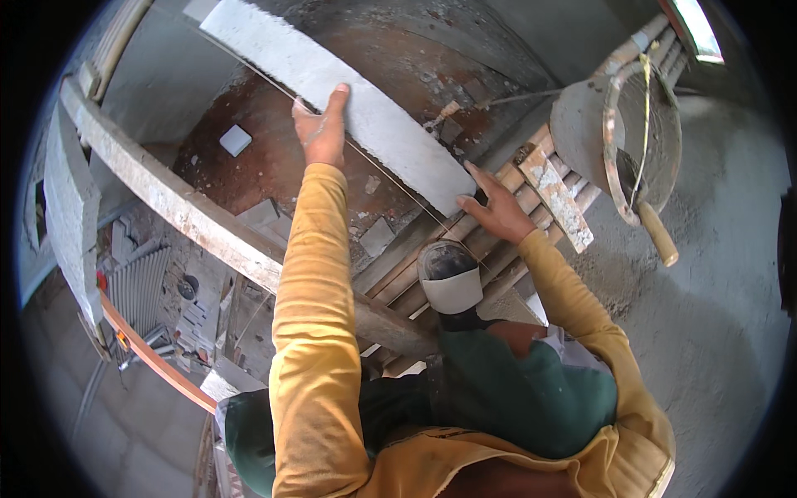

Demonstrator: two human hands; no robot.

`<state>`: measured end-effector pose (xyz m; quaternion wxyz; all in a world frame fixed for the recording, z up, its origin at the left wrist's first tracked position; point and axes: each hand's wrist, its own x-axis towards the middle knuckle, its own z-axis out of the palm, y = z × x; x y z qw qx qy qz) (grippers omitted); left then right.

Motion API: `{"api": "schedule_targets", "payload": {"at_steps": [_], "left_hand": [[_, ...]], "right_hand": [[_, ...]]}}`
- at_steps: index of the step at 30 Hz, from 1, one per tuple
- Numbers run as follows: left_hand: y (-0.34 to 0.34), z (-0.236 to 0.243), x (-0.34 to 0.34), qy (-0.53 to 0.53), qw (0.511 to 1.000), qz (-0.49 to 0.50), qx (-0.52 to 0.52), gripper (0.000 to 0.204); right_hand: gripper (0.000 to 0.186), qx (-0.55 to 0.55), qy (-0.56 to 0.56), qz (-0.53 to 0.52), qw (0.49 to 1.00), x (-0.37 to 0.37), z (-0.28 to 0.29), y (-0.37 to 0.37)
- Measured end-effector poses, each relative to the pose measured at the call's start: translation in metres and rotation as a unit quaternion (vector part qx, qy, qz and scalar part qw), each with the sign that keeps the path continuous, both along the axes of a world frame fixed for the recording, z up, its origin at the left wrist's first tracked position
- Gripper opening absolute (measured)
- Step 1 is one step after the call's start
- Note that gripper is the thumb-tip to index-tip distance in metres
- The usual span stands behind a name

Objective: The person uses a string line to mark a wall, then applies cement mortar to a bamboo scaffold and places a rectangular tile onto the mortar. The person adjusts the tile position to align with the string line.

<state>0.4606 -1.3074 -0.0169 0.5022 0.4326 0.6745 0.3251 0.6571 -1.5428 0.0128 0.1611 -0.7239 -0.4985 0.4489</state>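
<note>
A long, pale, rough-faced slab [332,87] lies slantwise ahead of me, from the upper left down toward the middle. My left hand [322,133] grips its near long edge, thumb on the top face and the fingers partly hidden at the edge. At the slab's right end my right hand [500,207] is closed around the corner, thumb and fingers on either side. A thin taut string [386,173] runs close along the near edge, passing by my left hand. The underside of the slab is hidden.
Bamboo poles [527,199] form a platform under my shoe [449,274]. To the right are a mortar-stained bucket [577,124], a wooden tool handle [658,236] and a mortar-smeared board [558,199]. A thick wooden beam [183,207] crosses at left, above a lower level with stacked materials [141,286].
</note>
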Motion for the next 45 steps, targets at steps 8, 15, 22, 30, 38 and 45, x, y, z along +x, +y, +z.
{"api": "schedule_targets", "payload": {"at_steps": [8, 15, 22, 30, 38, 45], "left_hand": [[0.006, -0.006, -0.005, -0.060, 0.996, -0.063, 0.000, 0.102], [0.007, -0.007, -0.008, -0.099, 0.992, -0.084, 0.007, 0.094], [0.005, -0.009, -0.012, -0.077, 0.995, -0.059, 0.003, 0.080], [0.001, 0.001, -0.008, -0.077, 0.995, -0.064, 0.030, 0.053], [0.002, -0.003, -0.008, -0.098, 0.993, -0.061, 0.039, 0.054], [0.001, -0.003, -0.006, -0.116, 0.991, -0.056, 0.037, 0.051]], "right_hand": [[0.060, 0.044, -0.059, -0.113, 0.991, 0.003, 0.020, -0.025], [0.051, -0.012, -0.132, -0.053, 0.990, -0.010, 0.026, -0.076], [0.054, -0.053, -0.171, -0.050, 0.983, -0.017, 0.009, -0.082], [0.053, -0.059, -0.184, -0.042, 0.980, -0.017, 0.007, -0.084], [0.052, -0.034, -0.196, -0.034, 0.980, -0.015, 0.004, -0.086], [0.052, -0.043, -0.198, -0.032, 0.979, -0.014, 0.005, -0.085]]}}
